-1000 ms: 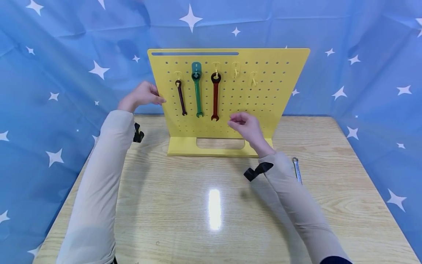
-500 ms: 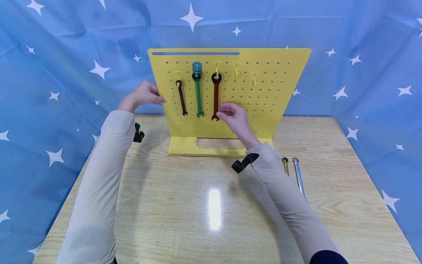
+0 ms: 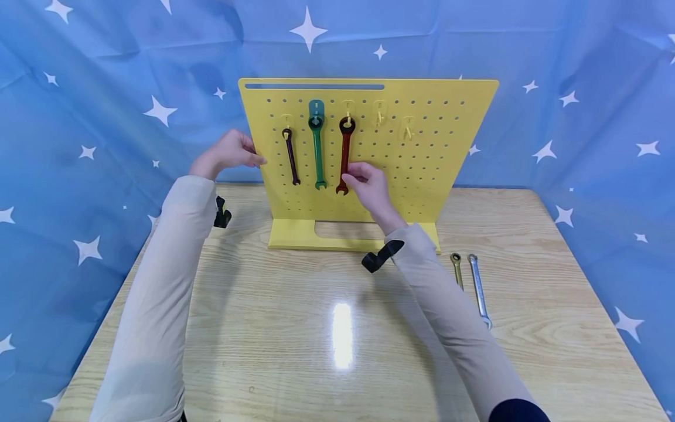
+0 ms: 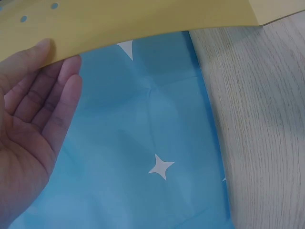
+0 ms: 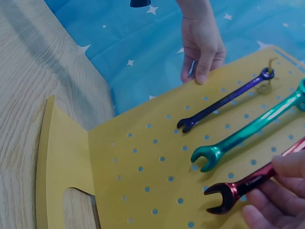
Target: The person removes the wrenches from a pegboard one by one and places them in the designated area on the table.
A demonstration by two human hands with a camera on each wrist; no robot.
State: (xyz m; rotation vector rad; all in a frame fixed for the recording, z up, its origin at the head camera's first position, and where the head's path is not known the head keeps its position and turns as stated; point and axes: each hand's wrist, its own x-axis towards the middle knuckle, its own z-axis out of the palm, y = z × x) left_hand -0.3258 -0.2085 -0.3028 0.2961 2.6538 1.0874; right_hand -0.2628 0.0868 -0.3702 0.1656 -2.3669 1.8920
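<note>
A yellow pegboard stands upright on the table. My left hand grips its left edge, thumb on the front and fingers behind, as the left wrist view shows. My right hand pinches the shaft of a red combination wrench near its lower end. That wrench's ring end is still on a yellow hook, its open end slightly off to the left. Beside it hang a green wrench on a teal hook and a smaller purple wrench; my right hand touches neither.
Two hooks to the right of the red wrench carry nothing. A brass-coloured wrench, partly behind my right sleeve, and a silver wrench lie on the wooden table. A blue starred cloth surrounds the table.
My right hand has moved left across the pegboard to the red wrench and taken hold of it. The wrench's lower end has swung slightly left. My left hand has stayed put.
</note>
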